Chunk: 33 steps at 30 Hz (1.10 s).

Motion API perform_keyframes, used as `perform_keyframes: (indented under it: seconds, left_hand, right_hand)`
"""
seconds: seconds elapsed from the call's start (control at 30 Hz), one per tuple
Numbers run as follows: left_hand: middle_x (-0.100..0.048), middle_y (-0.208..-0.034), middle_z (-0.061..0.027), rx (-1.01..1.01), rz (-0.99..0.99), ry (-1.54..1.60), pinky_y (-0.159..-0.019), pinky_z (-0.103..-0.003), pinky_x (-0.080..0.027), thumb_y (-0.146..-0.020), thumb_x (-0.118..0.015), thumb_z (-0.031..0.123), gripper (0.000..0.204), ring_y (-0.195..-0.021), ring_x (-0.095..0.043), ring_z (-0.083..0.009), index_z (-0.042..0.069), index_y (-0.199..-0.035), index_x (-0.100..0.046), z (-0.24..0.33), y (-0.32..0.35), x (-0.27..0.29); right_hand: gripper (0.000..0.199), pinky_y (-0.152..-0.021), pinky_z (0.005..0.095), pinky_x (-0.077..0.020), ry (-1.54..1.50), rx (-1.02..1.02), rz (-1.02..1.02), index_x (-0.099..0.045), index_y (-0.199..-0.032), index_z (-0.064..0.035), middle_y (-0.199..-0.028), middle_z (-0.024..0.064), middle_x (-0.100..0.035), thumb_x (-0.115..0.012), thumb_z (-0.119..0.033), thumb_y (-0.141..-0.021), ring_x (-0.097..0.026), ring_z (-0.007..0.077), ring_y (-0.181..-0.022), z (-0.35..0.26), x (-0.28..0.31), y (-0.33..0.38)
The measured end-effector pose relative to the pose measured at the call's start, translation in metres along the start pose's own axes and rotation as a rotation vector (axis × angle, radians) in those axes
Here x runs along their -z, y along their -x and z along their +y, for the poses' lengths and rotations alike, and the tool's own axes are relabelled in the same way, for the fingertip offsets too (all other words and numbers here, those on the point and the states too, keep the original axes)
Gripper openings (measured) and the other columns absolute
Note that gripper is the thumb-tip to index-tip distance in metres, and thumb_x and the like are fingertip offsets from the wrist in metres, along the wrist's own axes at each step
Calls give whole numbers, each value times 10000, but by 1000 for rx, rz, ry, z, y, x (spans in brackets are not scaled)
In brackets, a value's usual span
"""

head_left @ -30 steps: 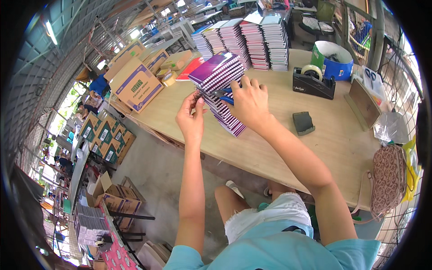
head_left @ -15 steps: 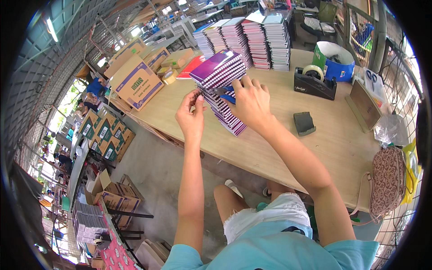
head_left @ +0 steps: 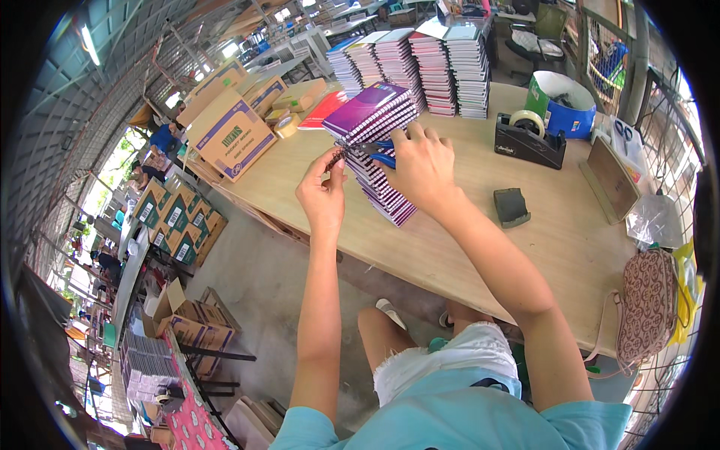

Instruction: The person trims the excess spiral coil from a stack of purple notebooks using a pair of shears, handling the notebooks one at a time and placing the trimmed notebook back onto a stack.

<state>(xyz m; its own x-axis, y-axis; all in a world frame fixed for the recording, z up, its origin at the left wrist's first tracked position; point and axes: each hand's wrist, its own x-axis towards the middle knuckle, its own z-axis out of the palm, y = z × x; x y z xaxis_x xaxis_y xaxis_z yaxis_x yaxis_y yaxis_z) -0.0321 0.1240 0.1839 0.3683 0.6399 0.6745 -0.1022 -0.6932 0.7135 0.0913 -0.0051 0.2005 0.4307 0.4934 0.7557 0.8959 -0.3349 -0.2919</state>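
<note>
I see a brown carton (head_left: 229,135) with a purple-and-white label on the table's far left corner, tilted on one side. Behind it stand two more brown cartons (head_left: 259,90), plain-sided as far as I can tell. Down on the floor to the left, a cluster of boxes (head_left: 176,221) shows green-and-white labels on brown card (too small to make out more). Lower still, an open box (head_left: 169,300) sits beside labelled ones (head_left: 196,330). I find no signs or screens.
</note>
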Motion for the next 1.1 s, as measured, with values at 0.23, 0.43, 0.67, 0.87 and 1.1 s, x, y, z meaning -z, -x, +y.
perform_keyframes:
  seconds: [0.23, 0.43, 0.67, 0.87, 1.1]
  left_hand:
    - [-696, -1064, -77, 28, 18, 12, -713, -283, -619, -933, -644, 9, 203, -908, -659, -129, -5, -1127, -705, 0, 0, 0]
    - [-696, -1052, -87, 27, 15, 29, -703, -279, -617, -931, -641, -4, 209, -897, -659, -125, -22, -1134, -687, -3, 0, -1]
    - [-644, -1007, -98, 508, 86, 766, -789, -293, -564, -1011, -547, 149, 249, -858, -608, -139, -23, -1178, -611, -22, 5, -7]
    - [-525, -814, -43, 845, -45, 1245, -572, -224, -411, -1026, -466, 321, 292, -673, -478, -99, 44, -1057, -552, -43, 8, 12]
    - [-443, -709, 31, 613, -68, 880, -460, -230, -317, -1023, -488, 391, 312, -548, -391, -86, 114, -889, -539, -4, -7, 20]
  right_hand:
    - [430, -714, 498, -513, 66, -11, -50, -650, -962, -54, -971, 136, -640, -812, -381, -733, -657, 334, -905, -3, 3, -1]
    - [386, -731, 513, -521, -55, -44, -228, -664, -927, -31, -935, 161, -666, -788, -358, -763, -681, 350, -880, 2, -4, -12]
    - [434, -667, 474, -521, -38, -4, -55, -655, -933, -51, -886, 131, -653, -811, -407, -740, -691, 341, -759, 6, -1, -1]
    - [447, -708, 493, -500, 4, -17, 14, -649, -952, -55, -938, 121, -626, -812, -414, -742, -656, 339, -863, 2, 8, 1]
    - [460, -725, 492, -497, 27, -27, -16, -649, -975, -53, -975, 126, -621, -811, -417, -745, -641, 341, -905, 2, 11, 0]
